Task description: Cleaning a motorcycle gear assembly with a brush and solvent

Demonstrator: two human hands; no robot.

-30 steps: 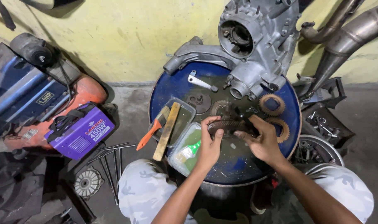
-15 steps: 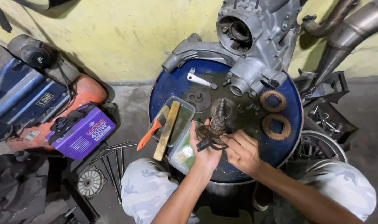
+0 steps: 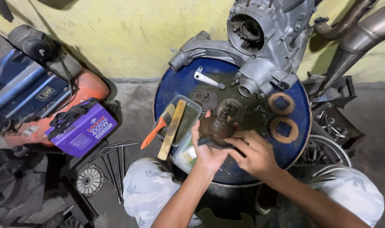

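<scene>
A rusty, greasy clutch assembly (image 3: 218,126) with a short shaft is held over the blue drum top (image 3: 175,86). My left hand (image 3: 206,153) cups it from below and the left. My right hand (image 3: 253,154) grips its right underside. Two brown toothed friction rings (image 3: 281,103) (image 3: 283,129) lie flat on the drum to the right. A toothed gear (image 3: 232,109) lies just behind the held part. A grey engine casing (image 3: 264,42) stands at the back of the drum.
A clear plastic tray (image 3: 188,122) holds an orange-handled brush (image 3: 156,128) and a wooden stick (image 3: 172,128). A flat metal wrench (image 3: 207,79) lies near the casing. On the floor left are a purple welding box (image 3: 82,128), a blue-and-orange compressor (image 3: 27,88), thin rods (image 3: 112,162). Exhaust pipes (image 3: 353,33) lean right.
Both hands were pressing on the part flat on the drum. They have since lifted it, tipped it up and drawn it toward my body; the gear beneath is uncovered.
</scene>
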